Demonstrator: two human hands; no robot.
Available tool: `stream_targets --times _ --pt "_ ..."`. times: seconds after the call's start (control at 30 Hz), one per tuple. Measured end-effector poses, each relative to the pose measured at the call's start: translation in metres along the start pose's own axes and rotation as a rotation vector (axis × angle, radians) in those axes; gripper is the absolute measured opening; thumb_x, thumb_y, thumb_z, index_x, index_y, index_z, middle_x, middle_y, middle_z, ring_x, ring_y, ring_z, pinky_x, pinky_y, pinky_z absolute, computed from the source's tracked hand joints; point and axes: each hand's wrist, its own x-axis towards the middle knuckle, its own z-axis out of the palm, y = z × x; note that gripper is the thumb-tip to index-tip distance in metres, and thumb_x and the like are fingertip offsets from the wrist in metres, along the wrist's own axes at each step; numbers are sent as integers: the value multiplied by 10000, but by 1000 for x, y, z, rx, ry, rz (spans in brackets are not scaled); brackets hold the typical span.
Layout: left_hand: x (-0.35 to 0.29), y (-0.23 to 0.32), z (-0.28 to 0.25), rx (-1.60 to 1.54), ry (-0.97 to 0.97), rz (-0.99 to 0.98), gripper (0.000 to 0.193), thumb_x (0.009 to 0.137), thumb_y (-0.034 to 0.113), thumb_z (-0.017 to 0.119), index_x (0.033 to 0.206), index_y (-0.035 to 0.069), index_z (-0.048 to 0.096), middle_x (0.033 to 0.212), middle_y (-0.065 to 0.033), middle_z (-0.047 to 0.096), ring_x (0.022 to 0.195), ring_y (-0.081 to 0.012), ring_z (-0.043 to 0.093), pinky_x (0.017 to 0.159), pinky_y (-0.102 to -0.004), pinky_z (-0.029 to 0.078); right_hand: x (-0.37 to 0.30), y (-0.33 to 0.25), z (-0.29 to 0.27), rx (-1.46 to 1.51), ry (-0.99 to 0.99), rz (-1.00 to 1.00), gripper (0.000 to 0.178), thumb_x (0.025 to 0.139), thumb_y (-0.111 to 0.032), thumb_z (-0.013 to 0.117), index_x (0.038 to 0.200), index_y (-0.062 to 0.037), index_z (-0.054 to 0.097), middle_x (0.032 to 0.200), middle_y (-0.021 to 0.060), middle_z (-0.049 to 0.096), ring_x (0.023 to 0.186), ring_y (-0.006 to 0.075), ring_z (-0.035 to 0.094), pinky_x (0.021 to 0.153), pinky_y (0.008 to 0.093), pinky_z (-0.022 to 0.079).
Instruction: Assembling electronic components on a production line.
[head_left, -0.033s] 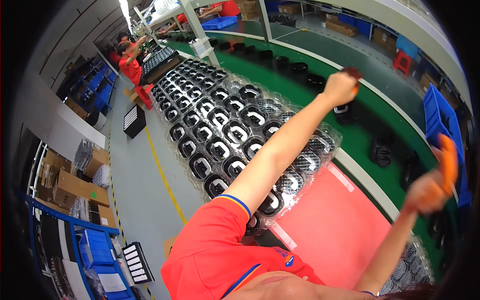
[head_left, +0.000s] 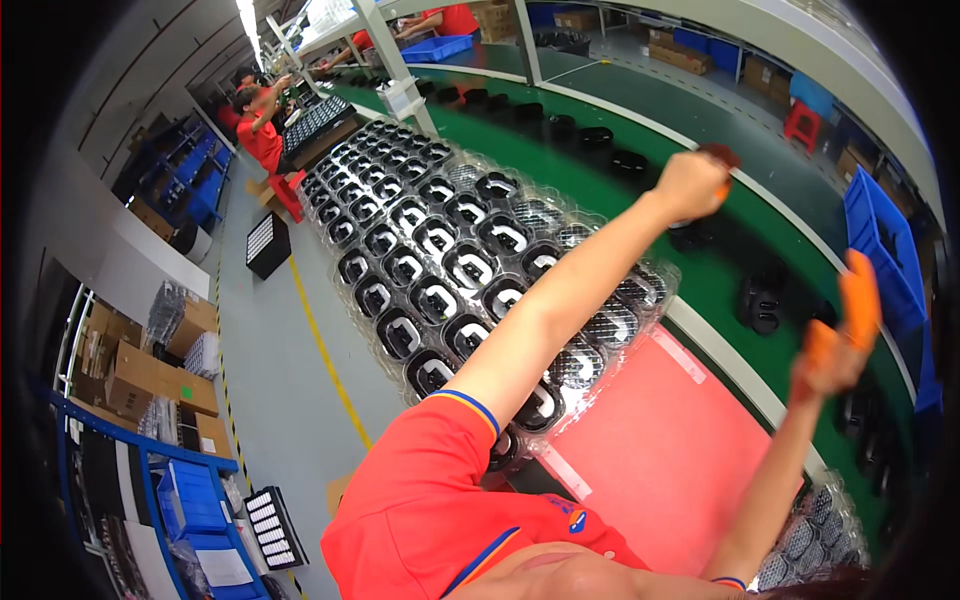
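Observation:
My left hand [head_left: 692, 187] reaches out over the green conveyor belt [head_left: 765, 235], closed in a fist. Something dark red [head_left: 720, 155] shows at its far side, with a bit of orange by the fingers; its kind is unclear. Blurred by motion, my right hand [head_left: 828, 368] is raised over the belt at the right, with orange finger covers [head_left: 860, 300] on outstretched fingers. I see nothing held in it. Under my left arm are clear plastic trays [head_left: 560, 425] with black rounded housings [head_left: 470, 266]. Several black parts [head_left: 763, 300] lie on the belt.
A red mat [head_left: 665, 430] covers the bench in front of me. More textured black pieces in clear trays [head_left: 825, 530] sit by my right elbow. A blue bin [head_left: 885, 245] stands beyond the belt. A white post [head_left: 385, 60] rises ahead; a co-worker [head_left: 262, 130] sits at the far left.
My right hand has moved left and slightly up, and its orange-covered fingers now show apart. My left fist has shifted slightly to the right.

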Motion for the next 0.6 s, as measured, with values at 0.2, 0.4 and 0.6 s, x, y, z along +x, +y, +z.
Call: stream_targets --times 0.2,0.4,0.6 --pt "-10 129 44 -298 -245 283 93 749 186 582 741 120 517 775 -51 555 727 -245 603 589 -334 493 -81 6 69 -409 -70 -124 438 774 -309 641 1156 -96 622 1274 102 543 1294 317 374 1068 576 140" --pt "-29 131 46 -401 -404 247 137 750 196 592 806 75 563 850 -55 595 776 -241 602 722 -351 485 -104 12 56 -475 -210 -69 333 824 -231 595 1110 -67 642 1291 110 526 1307 314 358 1088 562 99" --pt "-50 106 49 -559 -447 332 128 664 236 635 710 129 583 729 -72 591 626 -268 594 555 -365 472 -114 13 64 -249 -236 -37 398 788 -154 634 1163 -29 586 1301 165 492 1265 348 390 1069 556 195"
